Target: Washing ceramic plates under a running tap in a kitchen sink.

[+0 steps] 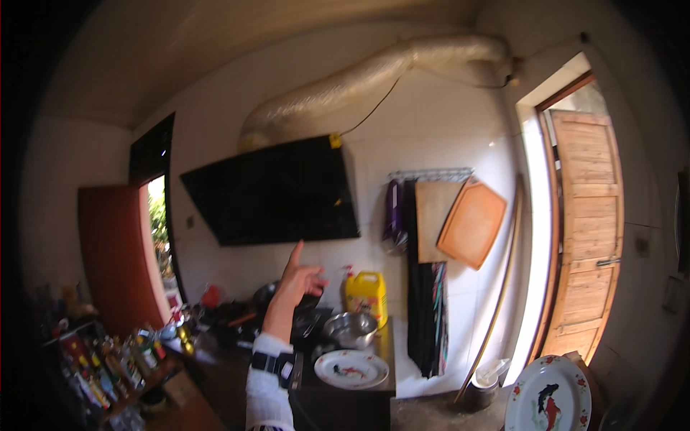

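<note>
My left hand (299, 280) is raised over the worktop, holding nothing, its fingers apart and one pointing up towards the lower edge of a black range hood (277, 194). Whether the fingertip touches the hood I cannot tell. The sleeve is white, with a dark strap around the forearm. Below and to the right, an oval fish-patterned plate (351, 369) lies on the worktop beside a steel bowl (351, 329). A similar plate (549, 396) stands tilted at the lower right; what supports it is hidden. My right hand is not in view.
A yellow plastic jug (367, 297) stands behind the bowl. Cutting boards (472, 223) and dark cloths (420, 318) hang from a wall rack. Bottles (116, 372) crowd the lower left. A long pole (498, 301) leans near the wooden door (585, 226).
</note>
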The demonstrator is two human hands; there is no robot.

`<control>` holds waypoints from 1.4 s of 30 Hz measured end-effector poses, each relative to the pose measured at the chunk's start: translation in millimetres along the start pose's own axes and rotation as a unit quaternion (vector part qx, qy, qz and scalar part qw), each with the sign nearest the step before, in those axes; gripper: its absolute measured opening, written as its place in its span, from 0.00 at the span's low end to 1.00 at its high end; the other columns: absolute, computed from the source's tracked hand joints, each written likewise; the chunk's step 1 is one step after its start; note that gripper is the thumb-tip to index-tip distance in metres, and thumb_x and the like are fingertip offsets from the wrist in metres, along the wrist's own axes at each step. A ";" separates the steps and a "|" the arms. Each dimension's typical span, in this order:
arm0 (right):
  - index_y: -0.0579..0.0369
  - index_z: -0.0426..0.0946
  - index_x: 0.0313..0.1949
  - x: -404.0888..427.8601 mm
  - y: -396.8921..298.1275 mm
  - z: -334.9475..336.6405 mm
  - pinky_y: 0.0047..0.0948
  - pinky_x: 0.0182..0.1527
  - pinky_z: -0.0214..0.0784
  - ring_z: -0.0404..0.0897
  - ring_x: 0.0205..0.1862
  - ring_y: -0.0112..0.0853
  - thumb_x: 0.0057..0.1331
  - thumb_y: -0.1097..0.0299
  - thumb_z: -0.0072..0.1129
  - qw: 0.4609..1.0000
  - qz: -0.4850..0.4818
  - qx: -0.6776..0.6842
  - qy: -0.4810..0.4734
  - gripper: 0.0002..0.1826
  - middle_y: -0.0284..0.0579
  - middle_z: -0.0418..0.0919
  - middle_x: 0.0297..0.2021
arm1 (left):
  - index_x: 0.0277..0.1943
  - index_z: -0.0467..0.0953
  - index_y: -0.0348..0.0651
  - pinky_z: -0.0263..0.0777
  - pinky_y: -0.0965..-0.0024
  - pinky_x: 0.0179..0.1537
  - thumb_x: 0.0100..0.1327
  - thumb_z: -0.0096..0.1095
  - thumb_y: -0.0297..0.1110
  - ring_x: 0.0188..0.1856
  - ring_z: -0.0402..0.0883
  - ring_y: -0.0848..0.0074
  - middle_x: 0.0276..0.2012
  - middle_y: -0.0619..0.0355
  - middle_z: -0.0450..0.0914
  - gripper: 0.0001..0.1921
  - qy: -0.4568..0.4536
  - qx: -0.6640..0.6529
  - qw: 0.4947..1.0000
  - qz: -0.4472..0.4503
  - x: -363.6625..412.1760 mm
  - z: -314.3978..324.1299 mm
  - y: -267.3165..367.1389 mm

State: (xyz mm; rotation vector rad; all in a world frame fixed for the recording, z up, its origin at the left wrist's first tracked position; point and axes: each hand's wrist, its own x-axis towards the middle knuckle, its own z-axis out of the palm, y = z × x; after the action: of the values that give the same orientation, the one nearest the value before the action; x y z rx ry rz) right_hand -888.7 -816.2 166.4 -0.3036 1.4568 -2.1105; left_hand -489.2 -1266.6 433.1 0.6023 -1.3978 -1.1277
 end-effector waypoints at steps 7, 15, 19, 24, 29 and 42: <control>0.64 0.72 0.26 -27.3 -15.6 -15.0 0.23 0.25 0.63 0.71 0.22 0.27 0.51 0.73 0.44 0.999 -0.035 -0.027 -0.002 0.08 0.42 0.72 0.22 | 0.57 0.55 0.41 0.71 0.64 0.24 0.53 0.54 0.31 0.36 0.77 0.59 0.38 0.44 0.75 0.27 -0.299 -0.129 0.911 -0.254 -55.4 63.8 -148.2; 0.63 0.69 0.30 -53.4 -2.5 -23.7 0.24 0.25 0.65 0.73 0.22 0.31 0.41 0.90 0.42 0.894 -0.400 -0.200 0.000 0.15 0.46 0.73 0.22 | 0.56 0.55 0.40 0.75 0.63 0.23 0.55 0.52 0.31 0.36 0.78 0.59 0.37 0.44 0.74 0.25 -0.527 -0.181 0.745 -0.367 -193.9 232.7 -190.0; 0.63 0.69 0.31 -70.8 -27.4 -31.5 0.25 0.25 0.65 0.73 0.21 0.32 0.48 0.85 0.48 0.847 -0.430 -0.311 -0.022 0.09 0.45 0.73 0.22 | 0.56 0.55 0.42 0.75 0.63 0.24 0.55 0.53 0.33 0.36 0.78 0.59 0.40 0.45 0.73 0.26 -0.558 -0.214 0.686 -0.415 -231.4 267.3 -176.9; 0.62 0.70 0.29 -102.3 -9.4 -45.5 0.23 0.20 0.64 0.70 0.16 0.29 0.54 0.74 0.47 0.935 -0.298 -0.153 0.121 0.05 0.42 0.72 0.17 | 0.55 0.57 0.43 0.75 0.63 0.25 0.56 0.51 0.35 0.35 0.78 0.61 0.39 0.46 0.75 0.23 -0.653 -0.212 0.578 -0.441 -265.9 303.6 -160.0; 0.57 0.67 0.33 -140.5 -0.2 -81.7 0.28 0.28 0.64 0.71 0.25 0.31 0.51 0.73 0.49 0.892 -0.311 -0.238 0.227 0.08 0.43 0.71 0.23 | 0.59 0.51 0.41 0.73 0.77 0.24 0.57 0.51 0.36 0.44 0.74 0.71 0.46 0.50 0.70 0.28 -0.727 -0.194 0.459 -0.473 -287.7 343.1 -177.1; 0.57 0.64 0.42 -201.3 -48.7 -98.8 0.26 0.35 0.70 0.73 0.35 0.32 0.37 0.89 0.58 0.656 -0.285 -0.648 0.259 0.29 0.44 0.70 0.34 | 0.54 0.58 0.35 0.75 0.64 0.29 0.57 0.50 0.35 0.42 0.74 0.54 0.43 0.37 0.69 0.23 -0.610 -0.216 0.508 -0.568 -262.7 325.5 -260.0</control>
State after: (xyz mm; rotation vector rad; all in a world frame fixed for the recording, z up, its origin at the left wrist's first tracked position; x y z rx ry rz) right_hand -785.5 -613.6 197.2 -0.7742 3.4264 -1.0304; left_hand -816.1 -1050.8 134.4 0.1960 -1.5932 -3.3617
